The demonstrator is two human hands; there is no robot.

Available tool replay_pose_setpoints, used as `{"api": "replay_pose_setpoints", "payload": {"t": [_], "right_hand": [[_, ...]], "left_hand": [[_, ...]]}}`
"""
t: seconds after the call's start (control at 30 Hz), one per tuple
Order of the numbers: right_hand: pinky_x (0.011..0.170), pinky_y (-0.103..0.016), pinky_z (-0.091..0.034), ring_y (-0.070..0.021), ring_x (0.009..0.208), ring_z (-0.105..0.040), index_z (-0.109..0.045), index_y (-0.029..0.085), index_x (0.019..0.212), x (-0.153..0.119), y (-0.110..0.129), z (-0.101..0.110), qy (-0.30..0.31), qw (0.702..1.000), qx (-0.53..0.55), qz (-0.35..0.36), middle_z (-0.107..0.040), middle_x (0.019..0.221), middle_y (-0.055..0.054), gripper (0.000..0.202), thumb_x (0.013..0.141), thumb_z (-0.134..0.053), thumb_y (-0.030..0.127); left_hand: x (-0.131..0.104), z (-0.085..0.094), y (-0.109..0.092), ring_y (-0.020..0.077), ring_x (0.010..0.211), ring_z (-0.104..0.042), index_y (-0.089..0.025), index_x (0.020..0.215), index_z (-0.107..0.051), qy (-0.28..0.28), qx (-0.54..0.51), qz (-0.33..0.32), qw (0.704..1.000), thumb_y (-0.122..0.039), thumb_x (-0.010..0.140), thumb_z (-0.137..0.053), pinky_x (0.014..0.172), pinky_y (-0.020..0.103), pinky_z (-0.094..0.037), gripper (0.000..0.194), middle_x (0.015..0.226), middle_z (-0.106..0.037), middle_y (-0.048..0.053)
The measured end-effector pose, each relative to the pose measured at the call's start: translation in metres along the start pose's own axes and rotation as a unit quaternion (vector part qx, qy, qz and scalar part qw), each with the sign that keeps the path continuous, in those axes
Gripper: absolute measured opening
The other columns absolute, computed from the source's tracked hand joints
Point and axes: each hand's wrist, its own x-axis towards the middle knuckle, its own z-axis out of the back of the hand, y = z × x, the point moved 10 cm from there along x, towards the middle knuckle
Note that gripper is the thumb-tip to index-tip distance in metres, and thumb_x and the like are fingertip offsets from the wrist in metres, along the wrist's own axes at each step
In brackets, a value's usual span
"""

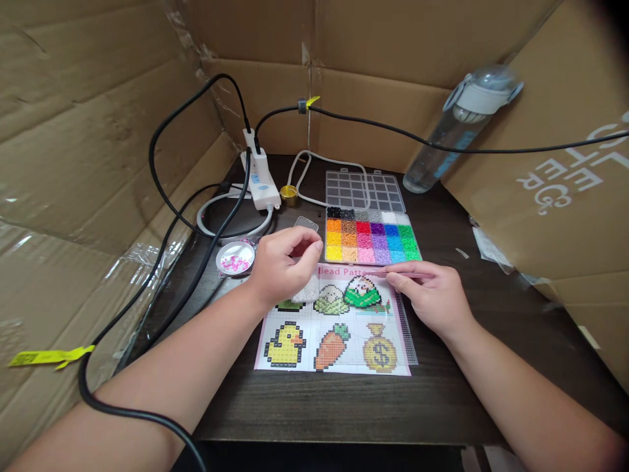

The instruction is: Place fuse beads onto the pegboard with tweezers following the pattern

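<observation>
My right hand (435,292) holds thin tweezers (400,274), their tips over the upper part of a green and white bead figure (362,292). That figure lies on a clear pegboard (411,344) on top of a printed bead pattern sheet (308,351). My left hand (289,262) is closed in a pinch above the sheet's upper left; anything between its fingertips is too small to tell. Just below it sits a small clear box of white beads (308,290), partly covered by the hand. The sheet shows a duck, a carrot and a money bag.
Behind the sheet lies an open box of coloured beads (371,236). A round dish (236,257) with pink beads is at left. A power strip (260,177), black cables (184,308), a gold cup (289,193) and a bottle (455,134) stand around. Cardboard walls enclose the table (344,413).
</observation>
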Motion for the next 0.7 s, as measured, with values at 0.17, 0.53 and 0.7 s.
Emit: {"api": "replay_pose_setpoints", "payload": {"t": [0.17,0.53,0.7], "right_hand": [[0.068,-0.029,-0.059,-0.0203,0.077,-0.073,-0.078,0.020,0.083,-0.0003,0.0027,-0.0021,0.004,1.000,-0.006,-0.006,-0.078,0.086,-0.006,0.013,0.076,-0.074,0.030],[0.067,-0.030,-0.059,-0.0205,0.076,-0.073,-0.078,0.019,0.083,0.0001,0.0027,-0.0027,0.000,1.000,-0.016,-0.013,-0.078,0.085,-0.007,0.015,0.076,-0.073,0.030],[0.066,-0.031,-0.059,-0.0207,0.075,-0.073,-0.079,0.019,0.083,-0.0001,0.0027,-0.0025,-0.003,1.000,-0.019,-0.014,-0.078,0.084,-0.007,0.015,0.075,-0.074,0.031]], "left_hand": [[-0.0001,0.0001,0.0004,0.0102,0.057,-0.058,-0.015,0.076,-0.067,0.000,-0.001,0.001,1.000,-0.017,0.081,-0.062,0.054,0.024,-0.047,0.008,0.069,-0.068,0.001],[-0.0002,0.0000,-0.0006,0.0107,0.058,-0.060,-0.015,0.076,-0.067,0.000,-0.003,-0.001,1.000,-0.017,0.081,-0.062,0.054,0.024,-0.047,0.008,0.069,-0.068,0.002],[-0.0002,-0.0005,-0.0008,0.0103,0.057,-0.059,-0.015,0.076,-0.068,0.002,0.002,-0.003,1.000,-0.016,0.081,-0.062,0.054,0.024,-0.047,0.008,0.069,-0.068,0.002]]}}
